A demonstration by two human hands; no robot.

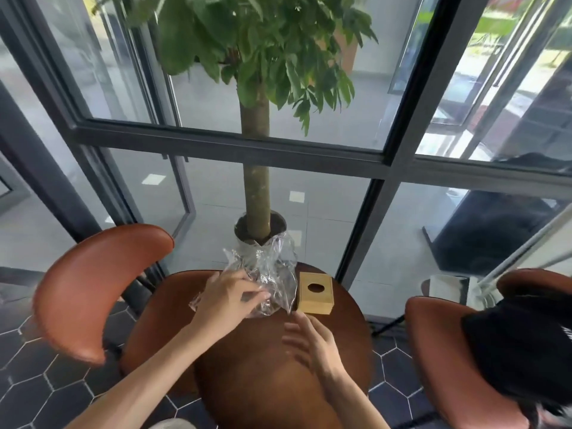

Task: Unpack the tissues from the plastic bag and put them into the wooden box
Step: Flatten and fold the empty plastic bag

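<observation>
At centre frame the plastic bag (266,274) is clear and colourless with silvery-white glints. Just right of it, the wooden box (315,294) is pale yellow-tan with a dark oval hole. The counter (253,366) is glossy reddish-brown. The chairs (93,286) at left and right are rust-orange. The floor (37,382) at lower left shows dark hexagon tiles with pale grout. The plant (257,51) at the top is green.

At your twelve o'clock the bag (263,274) is thin clear plastic, crinkled and glossy. At one o'clock beside it, the box (315,294) is pale matt wood, smooth. The table (257,366) under your hands is brown with a soft sheen; the chairs (93,292) look like smooth leather.
</observation>
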